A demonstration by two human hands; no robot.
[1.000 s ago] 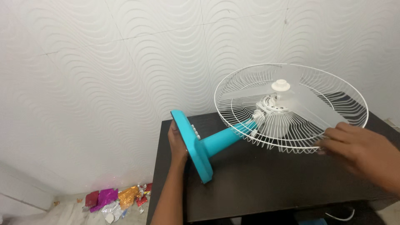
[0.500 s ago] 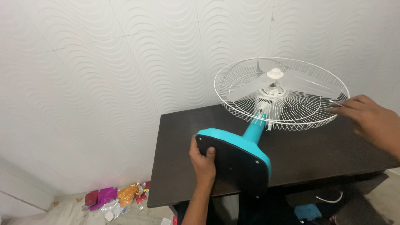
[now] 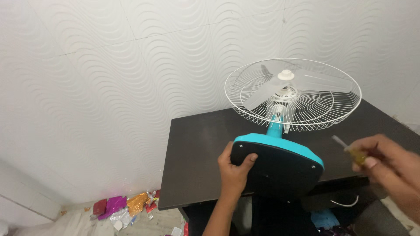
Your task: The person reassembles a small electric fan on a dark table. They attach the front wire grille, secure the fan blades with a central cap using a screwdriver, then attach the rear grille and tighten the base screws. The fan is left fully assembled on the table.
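- A table fan (image 3: 280, 144) lies tipped on a dark, matte surface (image 3: 197, 148), its flat black underside turned toward the camera at about 6 o'clock.
- The fan base (image 3: 275, 168) is a rounded slab, glossy turquoise plastic around the rim, with small screws showing in the black plate.
- The left hand (image 3: 234, 168) grasps the base's left edge, thumb pressed on the black plate, fingers wrapped behind.
- A short turquoise neck leads up toward 12 o'clock to a round white wire cage (image 3: 293, 94) (thin radial ribs, pale translucent blades and a white hub inside).
- The right hand (image 3: 387, 164), at 3 o'clock of the base, is clenched around a small screwdriver (image 3: 350, 150) with a yellowish handle; it is blurred.
- The wall behind is white with an embossed wave pattern.
- Crinkled foil wrappers (image 3: 120, 207) lie on the floor at 8 o'clock.
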